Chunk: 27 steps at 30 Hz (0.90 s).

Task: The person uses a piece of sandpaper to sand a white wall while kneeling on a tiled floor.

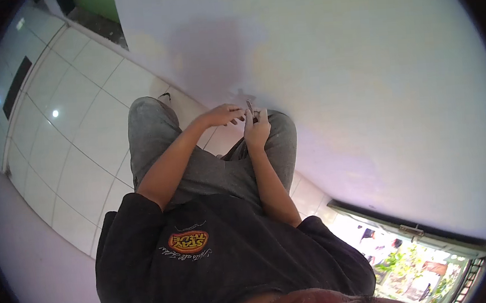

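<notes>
My right hand (257, 130) is closed on a small, slim, shiny thing shaped like a nail clipper (249, 104), held upright between thumb and fingers above my right knee. Close beside it on the left, my left hand (222, 115) reaches across with its fingers stretched out and a little bent, holding nothing that I can see. Its fingertips come up to the clipper and my right thumb; whether they touch cannot be made out. Both hands are in front of my bent legs in grey trousers (154, 135).
A pale wall (361, 75) rises close in front and to the right, with my shadow on it. White floor tiles (78, 135) spread to the left. An open doorway (414, 263) with plants outside is at the lower right. A green surface (97, 5) shows at the top left.
</notes>
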{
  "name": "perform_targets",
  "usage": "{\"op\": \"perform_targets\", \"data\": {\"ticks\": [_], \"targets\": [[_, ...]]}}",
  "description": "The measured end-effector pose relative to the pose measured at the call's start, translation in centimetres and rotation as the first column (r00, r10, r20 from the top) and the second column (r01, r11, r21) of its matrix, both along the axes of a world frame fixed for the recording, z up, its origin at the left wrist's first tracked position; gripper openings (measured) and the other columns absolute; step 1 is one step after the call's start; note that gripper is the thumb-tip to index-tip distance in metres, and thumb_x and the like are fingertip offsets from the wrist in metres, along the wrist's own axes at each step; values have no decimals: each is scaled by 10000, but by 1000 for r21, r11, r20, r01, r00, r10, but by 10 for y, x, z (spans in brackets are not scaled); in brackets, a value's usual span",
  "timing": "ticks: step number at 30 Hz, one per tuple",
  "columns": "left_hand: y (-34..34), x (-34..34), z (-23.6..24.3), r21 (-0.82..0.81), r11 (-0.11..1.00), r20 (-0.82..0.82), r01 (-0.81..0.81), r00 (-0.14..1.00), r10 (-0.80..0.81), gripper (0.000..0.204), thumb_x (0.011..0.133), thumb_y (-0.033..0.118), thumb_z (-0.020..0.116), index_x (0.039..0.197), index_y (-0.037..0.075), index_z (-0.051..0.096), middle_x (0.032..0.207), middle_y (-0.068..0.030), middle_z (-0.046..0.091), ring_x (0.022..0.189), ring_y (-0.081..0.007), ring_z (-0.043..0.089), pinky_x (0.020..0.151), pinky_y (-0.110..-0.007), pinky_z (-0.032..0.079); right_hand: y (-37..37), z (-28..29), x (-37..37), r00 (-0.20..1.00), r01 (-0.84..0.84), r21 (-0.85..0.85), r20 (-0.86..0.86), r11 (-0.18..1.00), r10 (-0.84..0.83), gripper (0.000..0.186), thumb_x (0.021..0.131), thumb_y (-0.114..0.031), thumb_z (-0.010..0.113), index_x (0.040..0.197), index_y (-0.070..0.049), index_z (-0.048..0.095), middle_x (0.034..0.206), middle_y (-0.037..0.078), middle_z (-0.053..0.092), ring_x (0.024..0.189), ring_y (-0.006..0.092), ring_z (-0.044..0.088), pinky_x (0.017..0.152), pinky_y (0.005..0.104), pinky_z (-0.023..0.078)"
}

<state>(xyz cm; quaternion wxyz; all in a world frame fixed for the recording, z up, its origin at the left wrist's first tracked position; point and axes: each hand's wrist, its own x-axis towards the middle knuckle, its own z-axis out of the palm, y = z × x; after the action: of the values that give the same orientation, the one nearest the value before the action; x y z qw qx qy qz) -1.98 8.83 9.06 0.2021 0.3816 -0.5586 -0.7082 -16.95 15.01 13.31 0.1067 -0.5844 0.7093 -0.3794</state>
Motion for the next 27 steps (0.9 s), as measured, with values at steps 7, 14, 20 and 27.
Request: {"op": "perform_targets", "data": {"ticks": [7, 14, 20, 27], "targets": [[26, -25, 2, -80, 945, -153, -317, 941, 303, 390, 1045, 384, 522, 1217, 66, 670, 1010, -34, 703, 916, -142, 669, 732, -297, 544, -3, 7, 0, 990, -124, -129, 56, 984, 132, 124, 876, -105, 686, 957, -27, 634, 837, 154, 675, 739, 291, 669, 676, 383, 511], [49, -28, 24, 264, 723, -284, -638, 665, 691, 410, 1054, 418, 503, 1178, 55, 645, 949, -43, 684, 871, -155, 657, 794, -333, 543, 7, 0, 11, 938, -282, -163, 158, 945, 307, 242, 873, -128, 689, 1096, -41, 656, 917, 139, 676, 746, 274, 652, 698, 385, 520], [59, -4, 30, 364, 569, -283, -737, 495, 822, 373, 1044, 449, 513, 1066, 86, 597, 818, -10, 598, 711, -123, 600, 645, -300, 512, 0, 20, -12, 899, -262, -24, 357, 965, 253, 276, 881, -135, 701, 1136, -32, 673, 915, 124, 695, 716, 184, 653, 641, 325, 526], [42, 8, 58, 247, 682, -176, -689, 660, 731, 444, 1043, 465, 510, 992, 34, 604, 715, 23, 499, 587, -85, 461, 508, -268, 365, -6, 19, -38, 834, -303, 89, 507, 949, 218, 264, 898, -193, 696, 1094, -16, 701, 849, 93, 700, 692, 132, 638, 645, 306, 520]]}}
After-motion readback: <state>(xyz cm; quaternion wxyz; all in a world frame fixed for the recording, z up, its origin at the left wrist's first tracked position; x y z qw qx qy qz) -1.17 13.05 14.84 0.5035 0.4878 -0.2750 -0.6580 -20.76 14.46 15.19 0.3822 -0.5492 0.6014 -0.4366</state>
